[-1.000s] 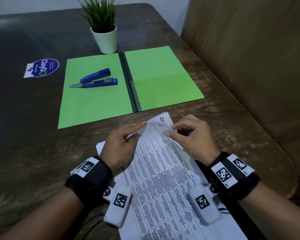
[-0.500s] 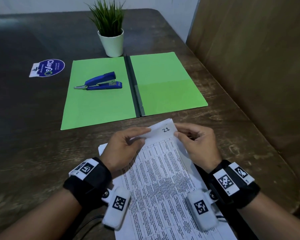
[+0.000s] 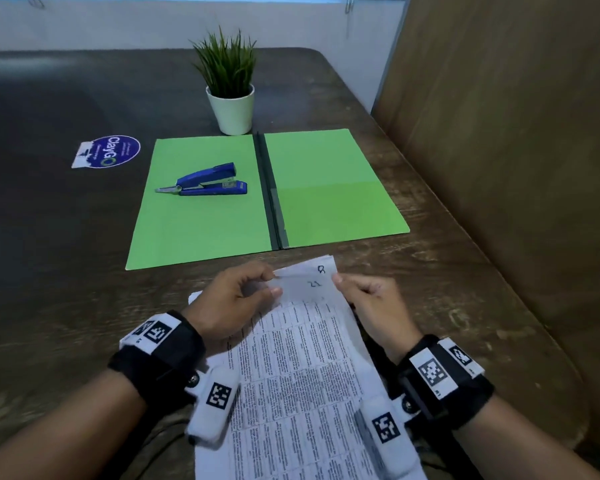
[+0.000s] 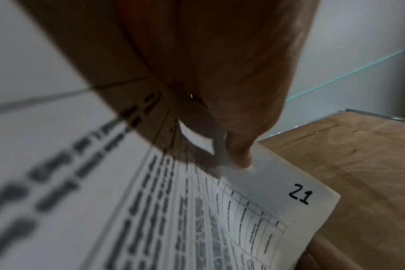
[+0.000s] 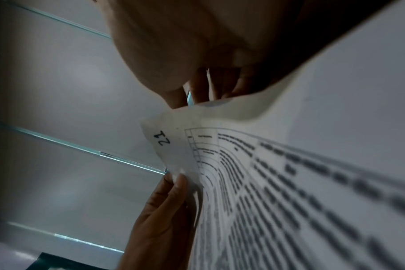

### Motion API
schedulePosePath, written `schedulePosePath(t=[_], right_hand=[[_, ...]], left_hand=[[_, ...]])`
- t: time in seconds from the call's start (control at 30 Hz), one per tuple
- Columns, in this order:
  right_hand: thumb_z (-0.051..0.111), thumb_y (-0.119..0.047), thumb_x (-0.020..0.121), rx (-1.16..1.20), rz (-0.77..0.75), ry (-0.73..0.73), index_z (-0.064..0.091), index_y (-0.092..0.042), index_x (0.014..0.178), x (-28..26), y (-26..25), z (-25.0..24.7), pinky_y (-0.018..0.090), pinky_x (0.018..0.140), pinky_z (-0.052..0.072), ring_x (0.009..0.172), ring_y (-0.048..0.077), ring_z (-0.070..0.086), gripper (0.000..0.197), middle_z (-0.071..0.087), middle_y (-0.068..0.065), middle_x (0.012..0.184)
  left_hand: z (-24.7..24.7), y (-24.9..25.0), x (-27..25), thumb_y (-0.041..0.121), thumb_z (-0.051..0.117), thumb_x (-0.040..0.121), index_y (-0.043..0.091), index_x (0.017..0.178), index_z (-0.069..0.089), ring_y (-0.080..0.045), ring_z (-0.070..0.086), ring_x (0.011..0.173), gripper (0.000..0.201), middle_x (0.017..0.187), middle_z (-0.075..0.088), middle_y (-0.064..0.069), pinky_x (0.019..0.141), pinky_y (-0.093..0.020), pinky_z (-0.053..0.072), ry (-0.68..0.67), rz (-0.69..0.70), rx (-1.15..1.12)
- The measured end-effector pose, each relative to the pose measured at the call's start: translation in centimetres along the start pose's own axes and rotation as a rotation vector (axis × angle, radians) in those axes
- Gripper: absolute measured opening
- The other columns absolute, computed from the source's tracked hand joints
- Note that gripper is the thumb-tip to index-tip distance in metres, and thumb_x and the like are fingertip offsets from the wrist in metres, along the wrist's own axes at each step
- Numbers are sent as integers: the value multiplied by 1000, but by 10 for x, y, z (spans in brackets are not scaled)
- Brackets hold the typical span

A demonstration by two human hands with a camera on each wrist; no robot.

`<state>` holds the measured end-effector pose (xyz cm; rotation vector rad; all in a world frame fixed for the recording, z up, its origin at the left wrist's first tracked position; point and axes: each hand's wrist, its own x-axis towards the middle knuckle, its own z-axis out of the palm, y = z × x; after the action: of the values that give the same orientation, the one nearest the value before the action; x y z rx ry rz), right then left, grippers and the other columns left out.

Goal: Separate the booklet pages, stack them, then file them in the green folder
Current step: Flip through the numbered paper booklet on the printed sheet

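While the booklet (image 3: 302, 368) was held at its far end by both hands, just short of the near edge of the folder (image 3: 333, 188), the task was judged to be at its first stage. The top page, marked 21, was raised a little above another sheet whose far edge, marked with a further figure, showed beyond it; a separate white corner was seen under the left hand (image 3: 236, 299), though it could not be told whether that was a loose page. No stack of freed pages was seen, and nothing had been filed: the folder lay open and flat on the table (image 3: 49, 254), with only a stapler (image 3: 205, 181) resting on its left leaf. Separating, stacking and filing were therefore taken to be left to do, almost in full.

The left corner of the top page was pinched between the left thumb and curled fingers (image 3: 269, 271); in the left wrist view a fingertip (image 4: 240, 159) was seen pressed onto the margin beside a turned-up flap. The right edge was pinched by the right hand (image 3: 371, 306), its fingers curled in against the sheet near the "21". Neither hand was spread.
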<state>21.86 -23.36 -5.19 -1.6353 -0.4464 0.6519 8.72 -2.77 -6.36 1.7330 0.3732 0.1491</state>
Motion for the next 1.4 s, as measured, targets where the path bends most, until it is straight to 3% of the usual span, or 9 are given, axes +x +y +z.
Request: schedulePosePath(t=[0.1, 0.17, 0.27, 0.47, 0.67, 0.87, 1.07, 1.2, 1.4], right_hand=[[65, -47, 84, 79, 12, -35, 78, -12, 91, 2, 0, -6, 24, 70, 56, 79, 11, 72, 37, 77, -3, 84], [76, -49, 76, 42, -5, -17, 79, -14, 95, 8, 6, -9, 34, 79, 57, 91, 17, 73, 40, 77, -2, 97], [79, -13, 82, -23, -48, 59, 79, -12, 90, 15, 14, -6, 35, 82, 57, 94, 19, 73, 8, 77, -5, 99], [78, -4, 81, -22, -38, 145, 76, -8, 77, 17, 14, -1, 28, 67, 57, 76, 16, 70, 6, 76, 4, 89], [80, -6, 79, -178, -149, 169, 68, -12, 58, 18, 11, 3, 16, 63, 42, 61, 6, 50, 25, 59, 1, 70], [72, -12, 89, -288, -223, 100, 62, 8, 66, 17, 13, 4, 30, 64, 41, 66, 20, 47, 32, 56, 18, 76], [74, -6, 86, -211, -226, 191, 76, -19, 100, 10, 8, 10, 31, 73, 59, 81, 17, 71, 19, 76, -1, 88], [76, 1, 82, -209, -300, 215, 73, -21, 77, 5, 0, 10, 16, 68, 52, 75, 6, 67, 22, 73, -8, 81], [80, -12, 80, -379, -347, 209, 77, -21, 80, 6, 0, 9, 19, 72, 46, 90, 14, 55, 9, 56, -4, 90]], left_hand=[[-2, 0, 2, 56, 68, 85, 29, 95, 76, -23, 61, 121, 30, 129, 64, 10, 101, -58, 51, -36, 15, 163], [-7, -4, 4, 79, 61, 76, 44, 95, 77, -20, 46, 137, 43, 140, 55, 17, 110, -60, 41, -38, 6, 292], [-12, -12, 6, 89, 54, 71, 53, 99, 74, -22, 37, 143, 50, 146, 49, 19, 113, -64, 34, -65, 6, 374], [-8, -7, 3, 67, 63, 84, 47, 105, 76, -7, 47, 137, 31, 142, 55, 21, 115, -55, 38, -51, 91, 267], [-5, 0, -1, 42, 69, 83, 33, 85, 81, -1, 56, 126, 15, 128, 66, 23, 109, -52, 46, 70, 111, 80], [-2, 1, -3, 45, 68, 80, 34, 92, 82, -8, 61, 124, 21, 127, 69, 17, 102, -50, 53, 47, 77, -57], [-3, 1, -3, 36, 69, 84, 27, 99, 81, -10, 60, 126, 21, 132, 67, 15, 106, -50, 50, 38, 28, -78], [-5, 0, -3, 25, 76, 78, 23, 102, 80, -5, 60, 125, 24, 127, 70, 14, 107, -40, 51, 62, 84, -26], [-7, -1, -4, 14, 81, 71, 17, 98, 80, -10, 67, 117, 27, 116, 75, 9, 96, -23, 55, 81, 131, -55]])
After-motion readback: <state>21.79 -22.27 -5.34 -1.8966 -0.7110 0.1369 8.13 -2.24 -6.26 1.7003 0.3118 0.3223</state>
